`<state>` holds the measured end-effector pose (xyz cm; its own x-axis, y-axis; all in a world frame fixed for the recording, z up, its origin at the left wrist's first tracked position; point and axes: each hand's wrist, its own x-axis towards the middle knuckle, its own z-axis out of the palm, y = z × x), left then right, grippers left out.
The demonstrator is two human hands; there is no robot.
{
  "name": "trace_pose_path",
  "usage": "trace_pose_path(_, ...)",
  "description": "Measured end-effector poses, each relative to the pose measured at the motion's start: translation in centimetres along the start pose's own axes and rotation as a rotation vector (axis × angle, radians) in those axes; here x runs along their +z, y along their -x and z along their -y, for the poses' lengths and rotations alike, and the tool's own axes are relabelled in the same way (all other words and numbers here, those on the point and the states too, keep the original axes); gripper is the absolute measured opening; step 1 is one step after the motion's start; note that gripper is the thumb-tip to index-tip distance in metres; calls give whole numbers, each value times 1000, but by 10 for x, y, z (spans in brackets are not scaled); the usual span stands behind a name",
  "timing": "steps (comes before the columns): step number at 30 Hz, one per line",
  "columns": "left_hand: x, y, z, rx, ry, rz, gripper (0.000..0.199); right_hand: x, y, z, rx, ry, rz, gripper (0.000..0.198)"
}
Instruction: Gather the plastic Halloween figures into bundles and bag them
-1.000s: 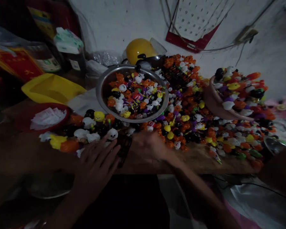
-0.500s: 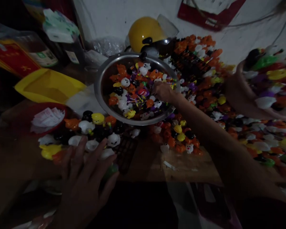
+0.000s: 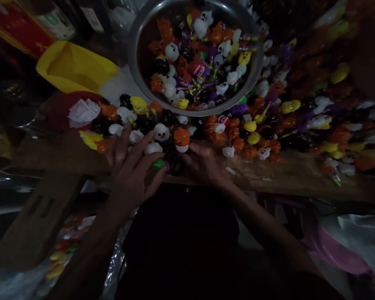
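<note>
My left hand [image 3: 129, 171] is over the near edge of the wooden table, its thumb and index finger closed around a small green plastic piece [image 3: 158, 163] with a purple bit at its end. The other fingers reach over white and yellow toy pieces. Just right of it, the fingertips of my right hand [image 3: 204, 162] are at a small orange-and-white toy figure [image 3: 181, 139], apparently gripping it from the side and below. A white skull-faced toy head [image 3: 161, 132] lies between the hands. Beyond them stands a metal basin [image 3: 203, 111] of mixed toy figures and striped sticks.
Loose toy figures [image 3: 253, 137] cover the right side of the table [image 3: 253, 171]. To the left are a red bowl [image 3: 61, 114] with white paper slips and a yellow tray [image 3: 78, 68]. A wooden stool [image 3: 39, 221] and plastic bags [image 3: 359, 237] lie below the edge.
My right hand has left the basin and come to the table edge beside my left hand, now with the orange-and-white figure. The left hand stays around the green piece. The view has tilted down.
</note>
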<state>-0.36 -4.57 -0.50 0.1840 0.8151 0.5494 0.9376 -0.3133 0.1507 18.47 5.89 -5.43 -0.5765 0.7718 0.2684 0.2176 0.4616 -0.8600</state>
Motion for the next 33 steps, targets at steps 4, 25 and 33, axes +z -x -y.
trace_pose_path(4, 2, 2, 0, 36, -44, 6, 26, 32, 3, -18, 147, -188, -48, 27)
trace_pose_path(25, 10, -4, -1, -38, 55, -17, 20, 23, 5, -12, -66, 107, 20, 17)
trace_pose_path(33, 7, -20, -15, -25, -65, -92, 44, 29, -2, -5, 27, 254, 202, 25)
